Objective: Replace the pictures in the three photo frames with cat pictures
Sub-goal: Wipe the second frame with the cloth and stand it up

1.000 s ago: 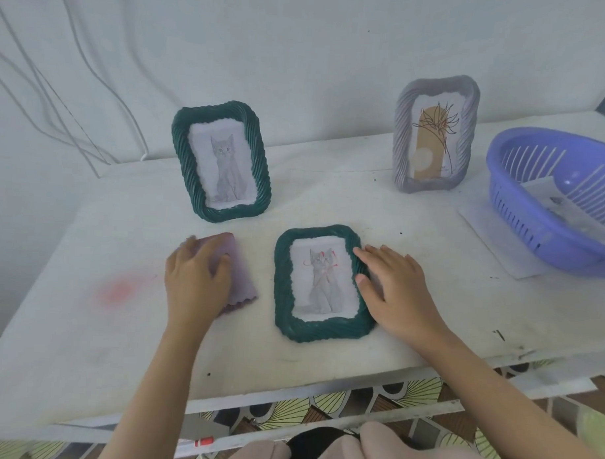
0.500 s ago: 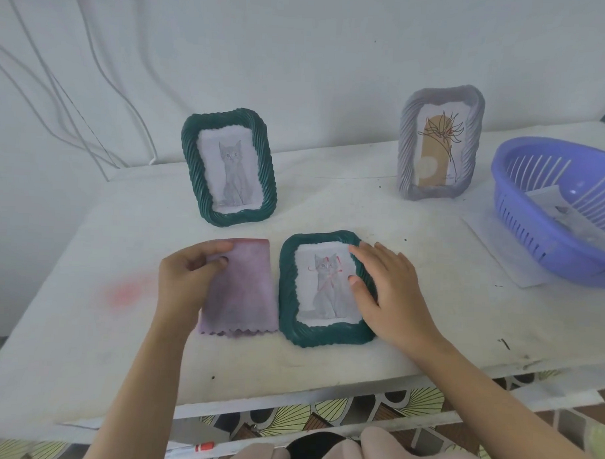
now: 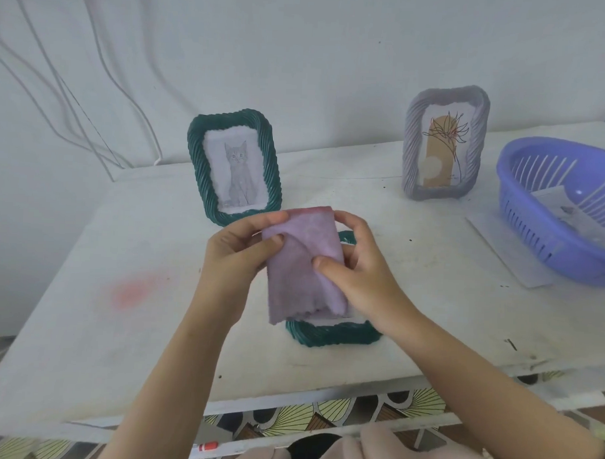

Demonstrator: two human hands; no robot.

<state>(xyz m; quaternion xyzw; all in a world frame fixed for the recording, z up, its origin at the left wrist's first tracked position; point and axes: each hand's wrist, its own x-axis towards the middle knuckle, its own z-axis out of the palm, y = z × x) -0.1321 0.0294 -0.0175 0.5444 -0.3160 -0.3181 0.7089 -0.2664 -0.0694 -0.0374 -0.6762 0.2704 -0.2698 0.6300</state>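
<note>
Cloth's off the worktop and up in both hands now

A second ago my left hand [image 3: 240, 251] was flat on the folded lilac microfibre cloth [image 3: 305, 263] and my right hand [image 3: 356, 276] rested on the dark green wavy-edged frame lying flat [image 3: 331, 335]. Now both hands pinch the cloth, held up over that frame, so its cat picture is mostly hidden. I'd guess a wipe-down comes next. Behind it, the upright dark green frame [image 3: 234, 167] already shows a grey cat. Far right, the upright grey frame [image 3: 443, 143] has a flower print, so that one's left to swap. The spare pictures seem to sit in the purple plastic basket [image 3: 522, 189].
</note>
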